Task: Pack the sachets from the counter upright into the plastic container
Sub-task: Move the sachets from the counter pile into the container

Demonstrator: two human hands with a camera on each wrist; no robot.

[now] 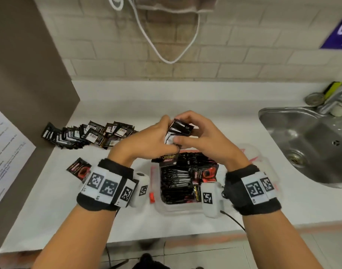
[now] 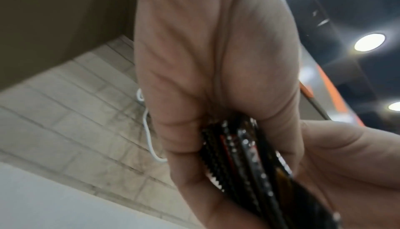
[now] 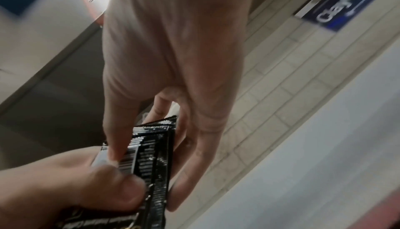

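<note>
A sachet [image 1: 167,159] at the plastic container's [image 1: 178,207] far edge reads "SUPREME", upside down; a blue wall sign [image 3: 342,4] shows "Clay", the rest blurred; print on the paper sheet [image 1: 5,150] is illegible

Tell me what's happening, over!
Left hand and right hand both grip sachet stack above container. Container nearly full. Pile still waiting. Nothing blocking.

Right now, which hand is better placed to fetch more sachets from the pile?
Probably the left hand: the black sachet pile lies on its side of the white counter, though both hands grip a bundle.
</note>
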